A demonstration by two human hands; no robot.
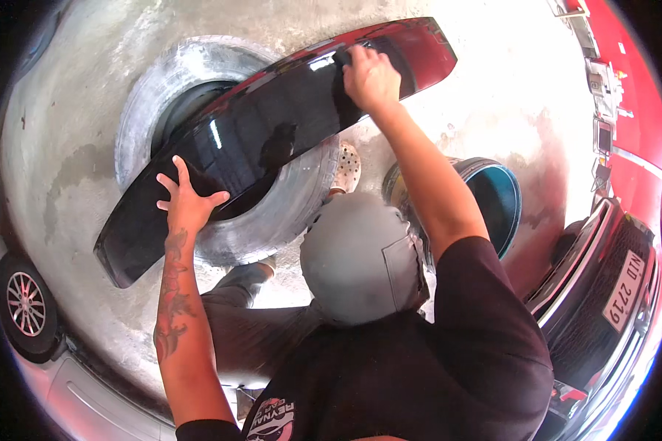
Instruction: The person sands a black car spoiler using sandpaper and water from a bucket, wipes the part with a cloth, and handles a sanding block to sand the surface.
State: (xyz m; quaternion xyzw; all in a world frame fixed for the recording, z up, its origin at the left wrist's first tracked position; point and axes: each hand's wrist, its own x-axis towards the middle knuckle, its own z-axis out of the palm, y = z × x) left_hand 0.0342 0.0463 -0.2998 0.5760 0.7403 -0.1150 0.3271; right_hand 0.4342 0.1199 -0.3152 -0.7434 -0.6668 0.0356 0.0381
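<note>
the long, glossy black curved car panel with a dark red end (246,136) lies at eleven o'clock from your torso, its long axis slanting from eight o'clock, the plain black end, to two o'clock, the red end. that slant is the relation to mind: your two hands are strung out along it rather than level with each other. your left hand (187,206) sits toward the eight o'clock half, by the edge facing you, its fingers and thumb splayed wide over the black surface, grasping nothing. your right hand (373,79) reaches across to the two o'clock half, close to the red, and is the nearer of the two to its own end of the panel; its fingers are bent and close together against the gloss, and a dark patch shows beside them, though you cannot tell from here whether that is a small pad in the grip or a reflection. underneath, the big whitish-grey rubber tyre (294,198) lies flat and bears the panel across its opening. beyond that, a round tub with a teal-blue inside (499,202) stands at three o'clock from the panel, a dark vehicle with a pale plate (592,294) at four, and a silver-grey car (99,389) near seven.
</note>
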